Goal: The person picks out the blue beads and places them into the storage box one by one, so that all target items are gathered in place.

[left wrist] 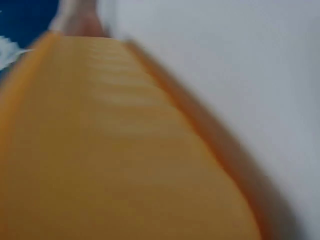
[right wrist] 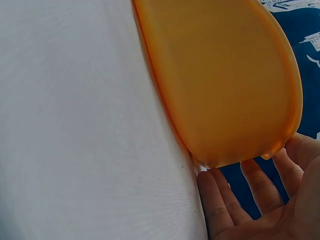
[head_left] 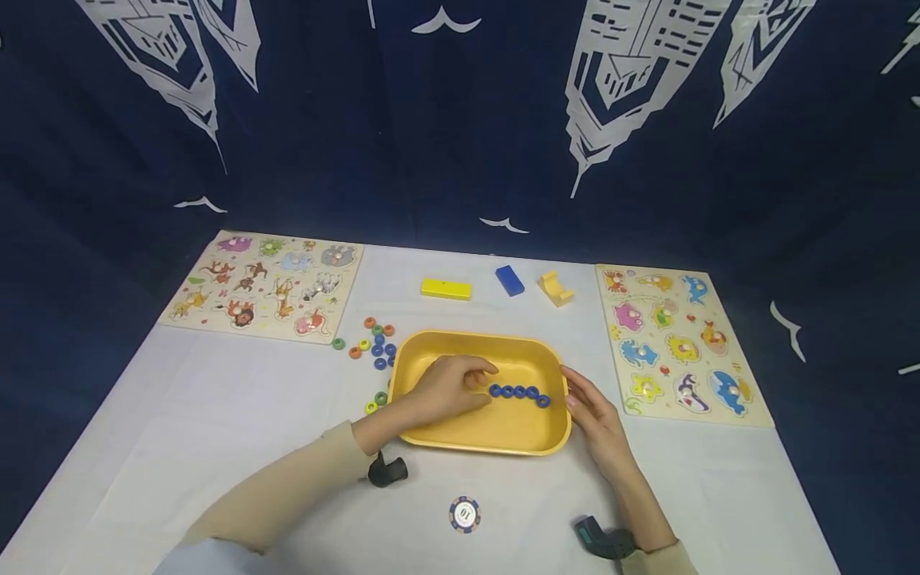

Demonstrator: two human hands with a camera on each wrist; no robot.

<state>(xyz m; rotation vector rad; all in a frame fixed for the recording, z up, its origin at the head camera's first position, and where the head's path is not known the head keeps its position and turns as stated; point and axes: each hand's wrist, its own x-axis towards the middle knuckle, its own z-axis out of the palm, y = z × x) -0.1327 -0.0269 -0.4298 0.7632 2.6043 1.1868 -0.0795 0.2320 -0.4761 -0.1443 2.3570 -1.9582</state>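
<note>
A yellow tray point(head_left: 446, 343) lies lengthwise in front of me on the table. Inside it, several blue ring-shaped beads point(head_left: 520, 391) form a row, the rightmost one slightly lower. My left hand point(head_left: 449, 389) is over the tray's left half, thumb and fingers spread apart beside the row's left end, with no object visible between them. At the tray's right end my right hand point(head_left: 596, 415) touches the outer rim with its fingertips. The right wrist view shows its extended fingers point(right wrist: 260, 185) against the tray's end. The left wrist view is blurred and filled mostly by the tray point(left wrist: 100, 165).
Loose coloured beads point(head_left: 378, 350) lie left of the tray. Animal puzzle boards stand at left point(head_left: 266, 287) and right point(head_left: 679, 343). Behind the tray are a yellow block point(head_left: 446, 289), a blue block point(head_left: 509, 280) and a curved block point(head_left: 555, 288). A round chip point(head_left: 465, 514) lies in front.
</note>
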